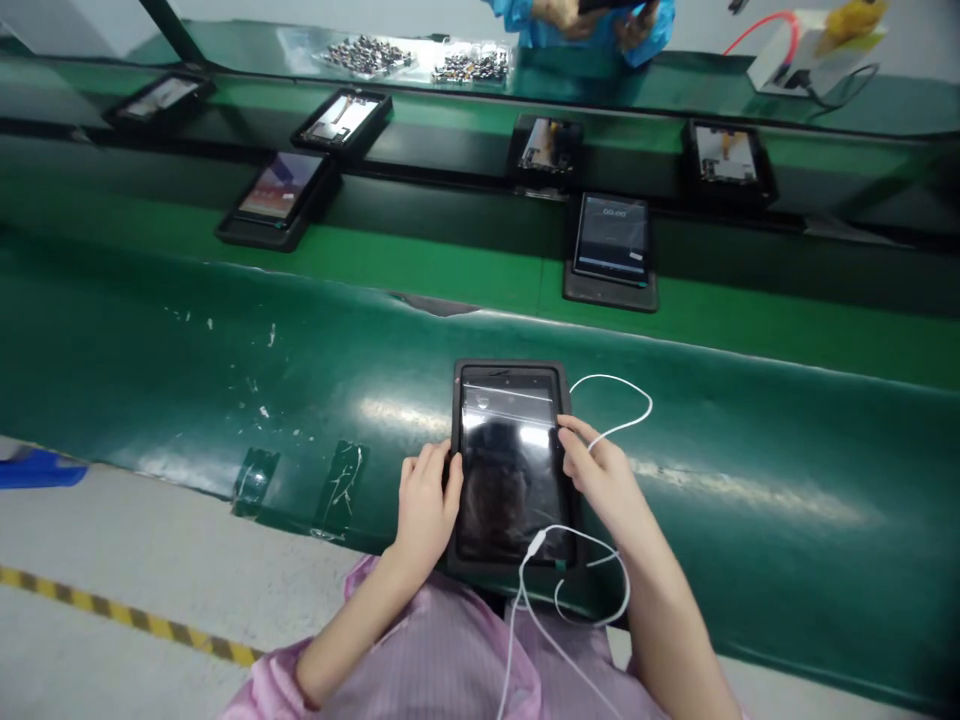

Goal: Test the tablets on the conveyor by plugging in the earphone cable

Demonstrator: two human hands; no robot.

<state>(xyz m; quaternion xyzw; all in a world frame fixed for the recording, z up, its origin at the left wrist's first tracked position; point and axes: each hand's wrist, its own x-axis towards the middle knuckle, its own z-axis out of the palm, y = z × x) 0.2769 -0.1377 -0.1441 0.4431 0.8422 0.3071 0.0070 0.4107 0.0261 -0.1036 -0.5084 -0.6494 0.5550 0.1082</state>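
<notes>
A tablet [506, 480] with a dark, glossy screen lies in a black tray [457, 400] at the near edge of the bench, directly before me. My left hand [427, 495] is closed on the left side of the tray, thumb along its rim. On the opposite side, my right hand [596, 465] pinches at the tablet's right edge; what lies under the fingertips is partly hidden. A white earphone cable [535, 543] crosses the tablet's lower right corner and hangs down over my lap. Another stretch of white cable loops out beyond my right hand.
Past the green bench [750, 430] runs a lane bearing a lit tablet [613, 237] and another tablet [277, 187] in trays. Farther back sit several opened devices in trays. Across from me, a person in blue sleeves [652, 35] works near bags of small parts [367, 56].
</notes>
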